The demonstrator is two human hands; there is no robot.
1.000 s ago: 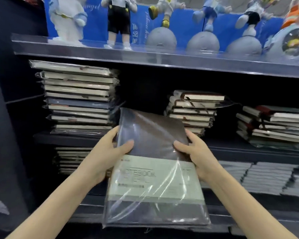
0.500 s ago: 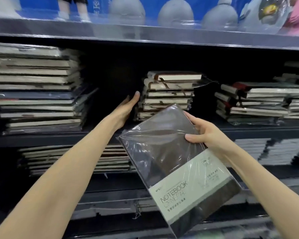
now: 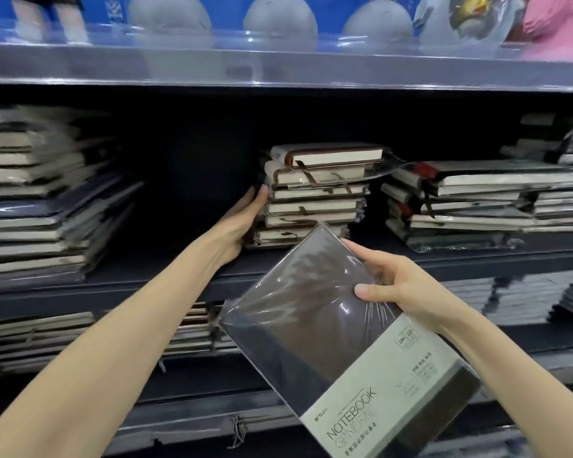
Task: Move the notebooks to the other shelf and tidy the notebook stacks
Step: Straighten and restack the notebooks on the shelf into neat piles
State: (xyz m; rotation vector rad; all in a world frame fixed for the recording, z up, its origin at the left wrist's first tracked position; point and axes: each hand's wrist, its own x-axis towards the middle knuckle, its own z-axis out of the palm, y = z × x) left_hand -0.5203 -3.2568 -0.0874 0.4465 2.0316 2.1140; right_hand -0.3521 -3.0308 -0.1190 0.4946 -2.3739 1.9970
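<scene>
As seen from the head camera, your right hand [image 3: 401, 289] grips the wrapped notebook [image 3: 311, 325] at its right edge. The thumb lies across the front cover and the index finger runs along the upper edge; the remaining fingers are hidden behind the notebook. It is held in the air, tilted with one corner up, in front of the middle shelf [image 3: 129, 276]. Its top corner overlaps the foot of the middle stack [image 3: 315, 196]; you cannot tell whether the two touch. The dark cover is sealed in clear film, and a pale band printed NOTEBOOK crosses the lower end.

Your left hand [image 3: 242, 223] is extended with fingers straight and together, laid flat against the left side of the middle stack, holding nothing. That stack sits on the middle shelf with its notebooks unevenly aligned and brown ribbons trailing over the page edges.

On the same shelf:
- the left stack [image 3: 40, 200], taller and blurred, stands well apart from your left hand
- the right stack [image 3: 470, 200] stands just beside the middle stack

Lower stacks [image 3: 40, 338] lie on the shelf beneath. The clear-fronted upper shelf [image 3: 278, 64] carries grey domes [image 3: 280, 21]
</scene>
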